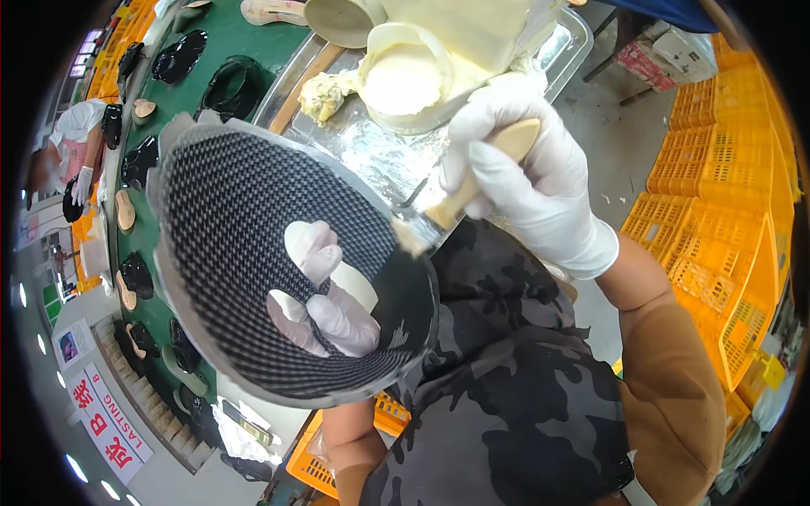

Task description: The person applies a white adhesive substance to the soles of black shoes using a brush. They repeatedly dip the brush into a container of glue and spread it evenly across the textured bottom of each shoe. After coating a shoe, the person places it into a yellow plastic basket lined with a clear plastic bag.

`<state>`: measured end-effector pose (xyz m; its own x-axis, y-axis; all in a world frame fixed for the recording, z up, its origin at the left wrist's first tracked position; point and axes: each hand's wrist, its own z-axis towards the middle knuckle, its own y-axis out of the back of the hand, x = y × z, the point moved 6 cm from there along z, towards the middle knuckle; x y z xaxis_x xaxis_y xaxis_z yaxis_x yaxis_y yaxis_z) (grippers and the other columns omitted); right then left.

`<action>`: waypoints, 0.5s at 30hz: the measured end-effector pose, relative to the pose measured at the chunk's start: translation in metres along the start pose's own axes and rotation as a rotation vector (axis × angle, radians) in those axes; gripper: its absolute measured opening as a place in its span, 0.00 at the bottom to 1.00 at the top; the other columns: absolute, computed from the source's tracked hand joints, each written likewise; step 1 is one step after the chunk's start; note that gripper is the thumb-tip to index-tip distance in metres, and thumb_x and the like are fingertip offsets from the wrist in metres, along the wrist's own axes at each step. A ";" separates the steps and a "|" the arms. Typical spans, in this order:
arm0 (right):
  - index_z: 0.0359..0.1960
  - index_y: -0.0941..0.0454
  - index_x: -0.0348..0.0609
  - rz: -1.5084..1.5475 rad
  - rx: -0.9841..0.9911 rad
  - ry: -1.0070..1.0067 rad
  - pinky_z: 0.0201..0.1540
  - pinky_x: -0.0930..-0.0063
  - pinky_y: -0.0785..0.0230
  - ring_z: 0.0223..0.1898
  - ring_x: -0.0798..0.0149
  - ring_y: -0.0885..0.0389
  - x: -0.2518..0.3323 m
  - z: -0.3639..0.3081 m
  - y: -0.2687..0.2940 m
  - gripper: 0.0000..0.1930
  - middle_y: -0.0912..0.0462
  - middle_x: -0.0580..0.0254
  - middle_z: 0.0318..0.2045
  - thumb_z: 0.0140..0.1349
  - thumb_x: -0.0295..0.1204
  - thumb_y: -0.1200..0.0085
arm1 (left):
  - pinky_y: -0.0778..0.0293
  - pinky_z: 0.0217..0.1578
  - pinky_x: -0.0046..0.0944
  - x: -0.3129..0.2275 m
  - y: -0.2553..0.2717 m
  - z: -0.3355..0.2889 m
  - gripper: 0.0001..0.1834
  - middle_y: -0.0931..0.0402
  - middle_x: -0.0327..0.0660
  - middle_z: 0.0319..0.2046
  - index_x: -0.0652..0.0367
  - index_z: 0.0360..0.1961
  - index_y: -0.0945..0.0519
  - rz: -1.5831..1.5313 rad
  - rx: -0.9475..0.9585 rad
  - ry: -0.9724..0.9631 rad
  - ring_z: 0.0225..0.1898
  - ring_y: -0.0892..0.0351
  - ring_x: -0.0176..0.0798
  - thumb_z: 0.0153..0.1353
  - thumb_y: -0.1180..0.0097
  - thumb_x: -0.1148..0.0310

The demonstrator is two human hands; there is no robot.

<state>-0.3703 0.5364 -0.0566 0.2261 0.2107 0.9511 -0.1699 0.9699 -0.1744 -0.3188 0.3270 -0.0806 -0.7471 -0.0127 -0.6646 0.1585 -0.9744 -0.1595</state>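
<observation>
My left hand (337, 316), in a white glove, is partly inside a black shoe upper (253, 202) with a black-and-white woven lining. Its fingers curl within the opening and hold the upper up, sole side towards me; part of the hand is hidden. In my gloved right hand (540, 160) is a wooden-handled brush (460, 194), gripped between thumb and fingers. Its blurred bristles are at the upper's right edge. Behind the brush, a cup of creamy white glue (405, 80) rests on a metal tray (561, 51), with a lumpy dried glue clump (325, 94) beside it.
A green conveyor belt (207, 101) carries black uppers and tan insoles (126, 211) along the left. Orange crates (717, 160) are stacked at right. Another person (80, 139) stands at the far left. A pale jug-like container (472, 34) stands behind the cup.
</observation>
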 end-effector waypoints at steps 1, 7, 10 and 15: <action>0.45 0.36 0.40 -0.005 0.030 -0.071 0.24 0.90 0.35 0.25 0.77 0.26 -0.002 -0.004 -0.001 0.08 0.23 0.59 0.30 0.65 0.24 0.57 | 0.31 0.48 0.52 0.002 -0.001 -0.002 0.19 0.25 0.59 0.38 0.62 0.56 0.40 0.035 0.033 -0.058 0.45 0.27 0.55 0.65 0.62 0.68; 0.48 0.38 0.40 0.036 -0.044 0.188 0.25 0.89 0.33 0.26 0.77 0.26 0.013 0.004 -0.010 0.11 0.24 0.62 0.30 0.65 0.24 0.57 | 0.31 0.47 0.54 -0.018 -0.006 0.008 0.22 0.26 0.59 0.40 0.59 0.61 0.48 0.279 0.115 -0.366 0.46 0.29 0.57 0.68 0.66 0.66; 0.48 0.38 0.40 -0.122 0.018 0.192 0.24 0.90 0.33 0.26 0.78 0.25 0.003 0.001 -0.007 0.11 0.24 0.62 0.30 0.65 0.24 0.58 | 0.33 0.46 0.55 -0.011 -0.003 0.008 0.20 0.27 0.60 0.42 0.60 0.60 0.47 0.346 0.134 -0.396 0.46 0.29 0.58 0.69 0.68 0.67; 0.48 0.38 0.40 0.002 0.083 -0.121 0.21 0.90 0.34 0.24 0.78 0.25 0.012 -0.010 0.000 0.11 0.23 0.62 0.27 0.65 0.27 0.58 | 0.34 0.48 0.55 -0.003 -0.001 0.004 0.21 0.27 0.57 0.43 0.60 0.60 0.48 0.450 0.238 -0.511 0.47 0.30 0.58 0.69 0.70 0.67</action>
<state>-0.3581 0.5403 -0.0475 0.1091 0.1917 0.9754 -0.2502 0.9549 -0.1596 -0.3197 0.3274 -0.0751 -0.8604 -0.4708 -0.1951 0.4201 -0.8720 0.2514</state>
